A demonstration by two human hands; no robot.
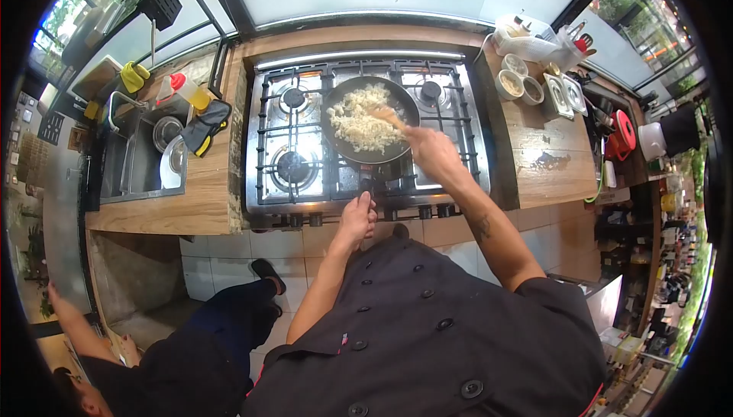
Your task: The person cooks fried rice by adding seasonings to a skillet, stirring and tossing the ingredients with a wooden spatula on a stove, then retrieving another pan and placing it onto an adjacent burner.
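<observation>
A wooden spatula point(388, 117) is clamped in the right hand point(432, 151) over the rice point(359, 121). The pan handle point(368, 185) is gripped by the closed left hand point(357, 217). The pan point(406, 108) sits on the stove point(284, 123).

A sink point(130, 165) with metal bowls point(166, 131) is set into the wooden counter point(206, 203). Small white cups point(510, 83) are grouped beside the stove. A red-capped bottle point(183, 90) is seen near the sink.

Bright window daylight; strong fisheye warp, dark corners.
</observation>
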